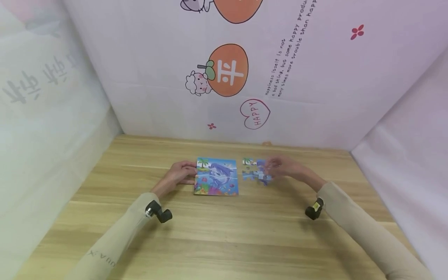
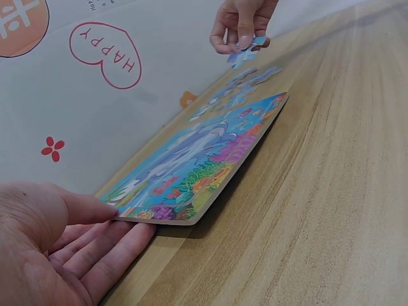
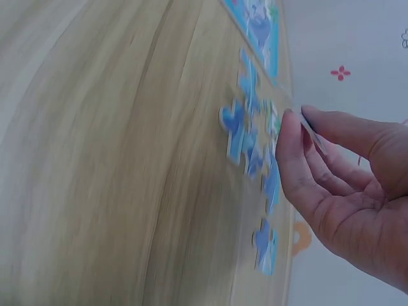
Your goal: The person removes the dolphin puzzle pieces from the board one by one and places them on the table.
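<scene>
A square picture card (image 1: 217,177) with dolphins and sea plants lies on the table in front of me. My left hand (image 1: 180,173) holds it by its left edge, thumb on top and fingers underneath; the left wrist view shows that edge (image 2: 162,220) from low down. To the right of the card, several jigsaw pieces (image 1: 249,175) are partly joined in a small group. Above them my right hand (image 1: 285,167) pinches one jigsaw piece (image 3: 312,132) between thumb and forefinger. One separate piece (image 3: 265,245) lies just apart from the group.
The wooden table (image 1: 217,237) reaches back to a white printed cloth wall (image 1: 168,109) close behind the pieces. Cloth walls also stand at the left (image 1: 45,155) and right (image 1: 409,147). A small black camera is strapped to each sleeve.
</scene>
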The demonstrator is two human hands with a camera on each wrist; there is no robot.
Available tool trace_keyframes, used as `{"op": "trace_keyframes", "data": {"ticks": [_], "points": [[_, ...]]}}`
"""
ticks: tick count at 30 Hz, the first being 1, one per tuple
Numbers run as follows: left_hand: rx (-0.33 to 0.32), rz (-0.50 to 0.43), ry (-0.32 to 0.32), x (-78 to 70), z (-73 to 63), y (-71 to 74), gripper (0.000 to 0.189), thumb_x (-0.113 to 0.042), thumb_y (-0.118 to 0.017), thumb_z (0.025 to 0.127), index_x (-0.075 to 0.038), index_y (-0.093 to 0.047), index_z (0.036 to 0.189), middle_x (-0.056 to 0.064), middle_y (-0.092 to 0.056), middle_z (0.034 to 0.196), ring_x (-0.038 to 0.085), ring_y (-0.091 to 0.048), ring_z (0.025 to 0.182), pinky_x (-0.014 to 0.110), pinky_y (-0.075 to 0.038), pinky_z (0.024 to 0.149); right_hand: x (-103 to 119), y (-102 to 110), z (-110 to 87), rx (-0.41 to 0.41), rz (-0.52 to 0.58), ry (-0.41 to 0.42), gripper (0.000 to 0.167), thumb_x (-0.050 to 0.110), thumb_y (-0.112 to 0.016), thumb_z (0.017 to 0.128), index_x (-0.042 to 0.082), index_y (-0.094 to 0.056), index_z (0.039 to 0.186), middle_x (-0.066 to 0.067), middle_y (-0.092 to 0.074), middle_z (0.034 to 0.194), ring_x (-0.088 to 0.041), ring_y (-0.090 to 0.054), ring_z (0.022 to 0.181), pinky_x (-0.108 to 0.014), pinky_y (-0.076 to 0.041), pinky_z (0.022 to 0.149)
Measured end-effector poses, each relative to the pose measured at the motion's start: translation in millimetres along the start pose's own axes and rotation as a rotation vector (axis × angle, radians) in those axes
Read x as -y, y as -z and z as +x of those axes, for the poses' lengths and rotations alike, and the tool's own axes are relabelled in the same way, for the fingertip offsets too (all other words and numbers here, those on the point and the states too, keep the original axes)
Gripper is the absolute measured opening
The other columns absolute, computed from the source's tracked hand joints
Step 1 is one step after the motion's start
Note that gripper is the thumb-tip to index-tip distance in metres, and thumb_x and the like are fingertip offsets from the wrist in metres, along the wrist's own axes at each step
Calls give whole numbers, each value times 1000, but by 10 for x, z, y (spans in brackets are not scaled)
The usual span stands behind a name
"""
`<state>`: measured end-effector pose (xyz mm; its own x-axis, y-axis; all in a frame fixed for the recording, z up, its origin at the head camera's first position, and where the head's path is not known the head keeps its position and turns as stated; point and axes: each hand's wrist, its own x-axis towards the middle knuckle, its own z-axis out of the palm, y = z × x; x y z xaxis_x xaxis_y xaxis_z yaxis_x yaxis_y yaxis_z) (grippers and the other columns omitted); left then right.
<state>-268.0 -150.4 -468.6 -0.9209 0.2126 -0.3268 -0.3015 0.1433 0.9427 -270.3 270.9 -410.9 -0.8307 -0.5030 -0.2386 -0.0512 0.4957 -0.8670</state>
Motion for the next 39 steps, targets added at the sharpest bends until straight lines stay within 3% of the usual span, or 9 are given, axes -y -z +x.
{"op": "trace_keyframes", "data": {"ticks": [9, 17, 26, 30, 35, 39], "points": [[-4, 7, 10, -3, -11, 1, 41, -9, -63, 104, 2, -56, 142, 21, -64, 130, 21, -72, 102, 31, -68, 85, -126, 174, -156, -49, -42, -34, 32, 8, -70, 99, -10, -58, 123, -27, -66, 123, -24, -72, 99, -41, -67, 92], [-16, -1, 20, 5, 14, -21, 41, -10, -64, 103, 1, -57, 142, 19, -66, 127, 19, -72, 99, 29, -68, 82, -201, 329, -304, -73, -45, -35, 24, -3, -65, 98, -14, -60, 119, -31, -66, 120, -25, -72, 96, -43, -67, 90], [-17, -11, 22, 12, 16, -5, 40, -9, -64, 104, 1, -57, 142, 19, -65, 127, 18, -72, 98, 31, -68, 83, -236, 344, -319, -70, -96, -55, 25, -14, -62, 95, -18, -53, 118, -34, -68, 110, -28, -73, 89, -41, -70, 78], [-16, -15, 25, 30, 23, -2, 40, -9, -64, 104, 0, -57, 142, 18, -65, 126, 18, -72, 98, 30, -68, 83, -231, 305, -279, -120, -151, -141, 27, -14, -65, 93, -17, -50, 116, -34, -69, 104, -28, -74, 83, -43, -70, 75], [-9, -28, 24, 25, 29, -2, 41, -8, -63, 104, 2, -56, 143, 20, -64, 128, 18, -72, 98, 30, -68, 84, -259, 246, -216, -197, -219, -274, 35, -2, -77, 91, -12, -49, 110, -25, -72, 93, -22, -73, 71, -40, -70, 70], [-7, -27, 15, 16, 28, 4, 41, -7, -63, 104, 3, -55, 143, 21, -64, 129, 18, -72, 97, 30, -68, 83, -268, 215, -184, -225, -248, -305, 40, 5, -81, 91, -11, -48, 110, -21, -72, 89, -22, -73, 68, -37, -69, 67]]}}
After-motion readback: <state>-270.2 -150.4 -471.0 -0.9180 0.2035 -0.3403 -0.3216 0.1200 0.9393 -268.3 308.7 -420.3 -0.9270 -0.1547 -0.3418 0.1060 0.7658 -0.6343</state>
